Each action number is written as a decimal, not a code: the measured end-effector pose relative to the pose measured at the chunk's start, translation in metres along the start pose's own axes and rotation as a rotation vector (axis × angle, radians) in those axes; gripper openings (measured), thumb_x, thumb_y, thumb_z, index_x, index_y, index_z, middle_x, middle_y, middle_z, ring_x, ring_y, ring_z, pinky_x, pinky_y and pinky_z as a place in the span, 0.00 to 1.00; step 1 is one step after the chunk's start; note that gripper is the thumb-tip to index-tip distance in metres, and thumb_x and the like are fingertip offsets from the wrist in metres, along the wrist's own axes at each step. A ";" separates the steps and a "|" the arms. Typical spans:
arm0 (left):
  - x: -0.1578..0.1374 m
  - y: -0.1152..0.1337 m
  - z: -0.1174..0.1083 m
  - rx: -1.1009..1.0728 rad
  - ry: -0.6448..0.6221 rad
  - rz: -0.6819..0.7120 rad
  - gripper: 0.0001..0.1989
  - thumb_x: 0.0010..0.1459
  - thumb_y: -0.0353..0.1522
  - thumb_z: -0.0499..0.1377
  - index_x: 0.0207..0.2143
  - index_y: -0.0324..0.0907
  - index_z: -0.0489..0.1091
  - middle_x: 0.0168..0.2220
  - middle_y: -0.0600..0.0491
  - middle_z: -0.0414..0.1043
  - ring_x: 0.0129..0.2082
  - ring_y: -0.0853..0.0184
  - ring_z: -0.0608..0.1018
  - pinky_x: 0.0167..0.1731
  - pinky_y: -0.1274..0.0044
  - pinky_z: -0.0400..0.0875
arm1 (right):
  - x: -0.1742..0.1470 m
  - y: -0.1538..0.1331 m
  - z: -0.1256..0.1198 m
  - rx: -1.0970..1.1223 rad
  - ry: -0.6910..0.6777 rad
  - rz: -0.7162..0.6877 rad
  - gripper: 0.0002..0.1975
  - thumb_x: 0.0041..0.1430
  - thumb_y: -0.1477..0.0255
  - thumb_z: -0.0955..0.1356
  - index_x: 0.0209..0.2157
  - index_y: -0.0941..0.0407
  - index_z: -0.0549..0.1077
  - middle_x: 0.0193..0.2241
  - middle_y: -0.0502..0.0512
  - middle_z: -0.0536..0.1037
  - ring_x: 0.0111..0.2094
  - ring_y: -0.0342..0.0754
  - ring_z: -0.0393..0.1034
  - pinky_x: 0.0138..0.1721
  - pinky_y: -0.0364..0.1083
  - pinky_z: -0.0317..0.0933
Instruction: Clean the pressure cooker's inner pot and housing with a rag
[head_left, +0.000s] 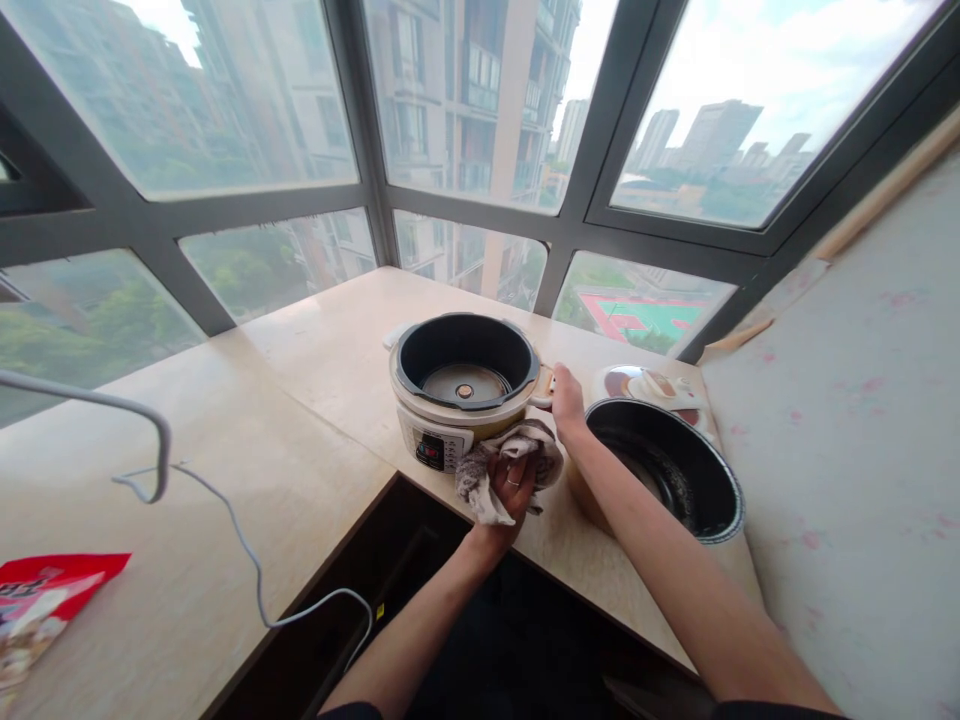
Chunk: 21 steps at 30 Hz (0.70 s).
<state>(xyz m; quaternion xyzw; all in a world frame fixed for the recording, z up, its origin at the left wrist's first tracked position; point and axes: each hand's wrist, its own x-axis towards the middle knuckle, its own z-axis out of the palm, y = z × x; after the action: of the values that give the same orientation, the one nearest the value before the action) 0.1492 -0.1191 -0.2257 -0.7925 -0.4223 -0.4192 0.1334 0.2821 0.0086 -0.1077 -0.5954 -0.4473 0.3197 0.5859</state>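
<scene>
An electric pressure cooker [431, 415] stands on the counter without a lid, its dark inside bare down to the heating plate [465, 385]. My left hand [514, 488] presses a crumpled, stained cloth [536, 450] against the cooker's front right side. The cooker's right handle [545, 385] is gripped by my right hand [568, 400]. Just right of it, under my right forearm, sits a black inner pot [694, 475] with a wet-looking inside. Behind that pot lies a white and silver lid [652, 385], partly hidden.
A grey cable [247, 545] loops over the counter [322, 370] at the left and hangs past its front edge. A red food bag [52, 610] lies at the far left. Windows [472, 100] rise behind, and a papered wall [847, 450] bounds the right.
</scene>
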 end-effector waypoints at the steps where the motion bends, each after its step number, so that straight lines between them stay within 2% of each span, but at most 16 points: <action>1: 0.006 0.002 0.002 -0.014 -0.027 0.018 0.31 0.61 0.19 0.52 0.67 0.40 0.63 0.56 0.41 0.76 0.54 0.51 0.79 0.60 0.58 0.68 | -0.001 -0.001 0.000 -0.011 0.019 0.009 0.23 0.62 0.47 0.60 0.24 0.50 0.60 0.20 0.47 0.65 0.28 0.48 0.65 0.29 0.45 0.63; 4: 0.017 0.007 0.008 -0.070 -0.110 0.063 0.33 0.60 0.18 0.52 0.67 0.36 0.61 0.60 0.36 0.72 0.60 0.50 0.75 0.61 0.57 0.68 | -0.003 -0.007 0.000 -0.032 0.045 0.019 0.23 0.63 0.48 0.60 0.23 0.50 0.60 0.22 0.48 0.66 0.29 0.48 0.65 0.32 0.46 0.62; 10: 0.009 0.004 0.012 -0.082 -0.124 0.100 0.35 0.57 0.17 0.52 0.68 0.38 0.61 0.60 0.36 0.72 0.61 0.49 0.74 0.60 0.56 0.69 | -0.019 -0.019 -0.007 -0.055 0.032 0.061 0.19 0.63 0.50 0.62 0.28 0.50 0.65 0.26 0.50 0.72 0.33 0.50 0.69 0.38 0.47 0.64; 13: 0.009 0.000 0.009 -0.117 -0.125 0.153 0.37 0.56 0.17 0.51 0.68 0.41 0.60 0.60 0.39 0.72 0.61 0.52 0.74 0.62 0.58 0.67 | -0.047 -0.021 -0.013 -0.016 0.028 0.035 0.16 0.62 0.53 0.63 0.36 0.51 0.69 0.36 0.52 0.78 0.42 0.51 0.73 0.48 0.49 0.65; 16: 0.020 -0.001 0.003 -0.207 -0.126 0.175 0.37 0.57 0.18 0.50 0.68 0.47 0.60 0.62 0.43 0.71 0.63 0.54 0.72 0.64 0.57 0.65 | -0.085 -0.016 -0.019 0.078 -0.016 0.016 0.16 0.57 0.59 0.68 0.45 0.52 0.71 0.47 0.56 0.79 0.52 0.54 0.73 0.56 0.51 0.63; 21: 0.031 0.003 -0.009 -0.254 -0.092 0.122 0.33 0.59 0.19 0.51 0.66 0.44 0.63 0.62 0.41 0.71 0.65 0.53 0.70 0.65 0.57 0.64 | -0.138 0.003 -0.035 0.164 -0.056 0.015 0.19 0.55 0.66 0.71 0.49 0.52 0.74 0.51 0.58 0.79 0.55 0.56 0.73 0.61 0.55 0.63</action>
<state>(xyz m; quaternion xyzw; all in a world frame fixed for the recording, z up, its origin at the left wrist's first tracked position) 0.1554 -0.1090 -0.1957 -0.8457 -0.3225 -0.4235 0.0377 0.2597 -0.1308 -0.1269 -0.5395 -0.4313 0.3764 0.6174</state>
